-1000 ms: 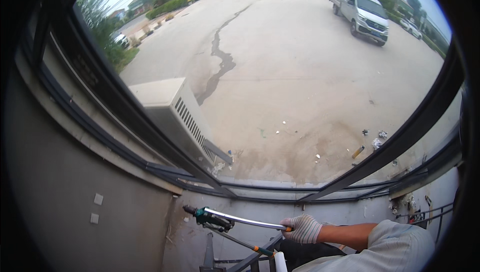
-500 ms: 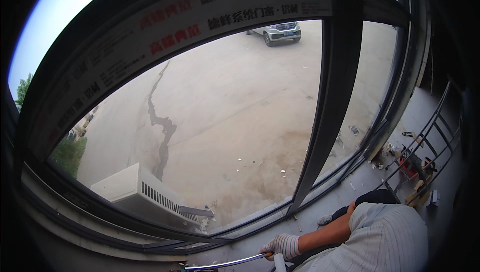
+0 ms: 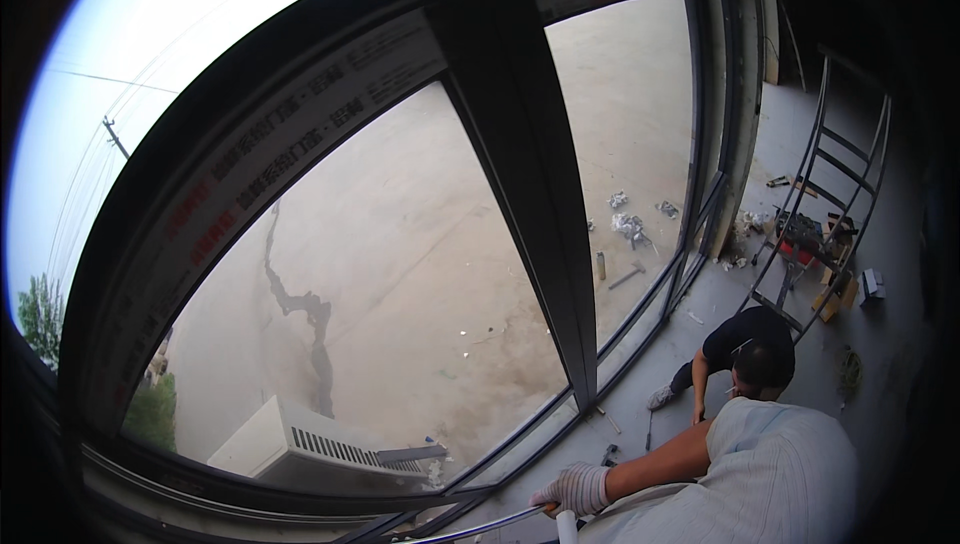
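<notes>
Gripping a metal rail (image 3: 470, 529) at the lower edge, the gloved hand (image 3: 572, 490) is closed around it; slipping could unbalance the person above the crouching co-worker (image 3: 750, 359). The other hand is out of view.

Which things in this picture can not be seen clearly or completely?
- Metal rod, head view: its left end is cut off by the lower edge.
- Gloved hand: grips the rod; which hand it is cannot be told.
- Other hand: out of view.
- Crouching person: hands too small to read.
</notes>
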### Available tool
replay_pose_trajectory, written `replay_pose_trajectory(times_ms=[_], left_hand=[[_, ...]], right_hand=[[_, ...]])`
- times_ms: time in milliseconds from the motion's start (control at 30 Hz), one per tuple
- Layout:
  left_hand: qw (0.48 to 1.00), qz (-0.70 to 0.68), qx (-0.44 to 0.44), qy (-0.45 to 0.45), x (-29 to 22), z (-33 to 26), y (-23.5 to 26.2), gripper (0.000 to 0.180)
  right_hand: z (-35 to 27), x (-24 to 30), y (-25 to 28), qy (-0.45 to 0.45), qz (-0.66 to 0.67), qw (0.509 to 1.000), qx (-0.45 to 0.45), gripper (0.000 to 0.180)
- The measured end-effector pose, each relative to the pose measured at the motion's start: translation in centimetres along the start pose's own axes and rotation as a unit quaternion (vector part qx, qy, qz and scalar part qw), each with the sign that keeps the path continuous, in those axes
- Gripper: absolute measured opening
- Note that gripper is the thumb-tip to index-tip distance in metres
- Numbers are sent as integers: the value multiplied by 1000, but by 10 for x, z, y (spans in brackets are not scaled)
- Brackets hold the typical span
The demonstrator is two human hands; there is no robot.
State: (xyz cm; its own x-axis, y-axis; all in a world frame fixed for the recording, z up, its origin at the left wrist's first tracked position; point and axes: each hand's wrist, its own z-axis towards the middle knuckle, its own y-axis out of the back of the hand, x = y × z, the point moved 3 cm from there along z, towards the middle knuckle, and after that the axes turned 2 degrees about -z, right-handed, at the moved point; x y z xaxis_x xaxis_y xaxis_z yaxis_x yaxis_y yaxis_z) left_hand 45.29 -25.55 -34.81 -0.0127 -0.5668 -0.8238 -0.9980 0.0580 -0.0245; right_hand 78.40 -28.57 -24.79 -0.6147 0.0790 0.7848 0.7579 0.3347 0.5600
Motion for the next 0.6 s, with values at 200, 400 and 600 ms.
replay_pose_trajectory(times_ms=[200, 400, 600], left_hand=[[935, -293, 98, 174, -2, -3, -11, 34], [896, -349, 118, 247, 4, -15, 6, 31], [874, -390, 54, 287, 11, -40, 3, 25]], right_hand=[[-41, -27, -19, -67, -12, 997, -29, 33], [-73, -42, -35, -115, 3, 990, -77, 29], [-87, -57, -60, -141, -10, 983, -120, 39]])
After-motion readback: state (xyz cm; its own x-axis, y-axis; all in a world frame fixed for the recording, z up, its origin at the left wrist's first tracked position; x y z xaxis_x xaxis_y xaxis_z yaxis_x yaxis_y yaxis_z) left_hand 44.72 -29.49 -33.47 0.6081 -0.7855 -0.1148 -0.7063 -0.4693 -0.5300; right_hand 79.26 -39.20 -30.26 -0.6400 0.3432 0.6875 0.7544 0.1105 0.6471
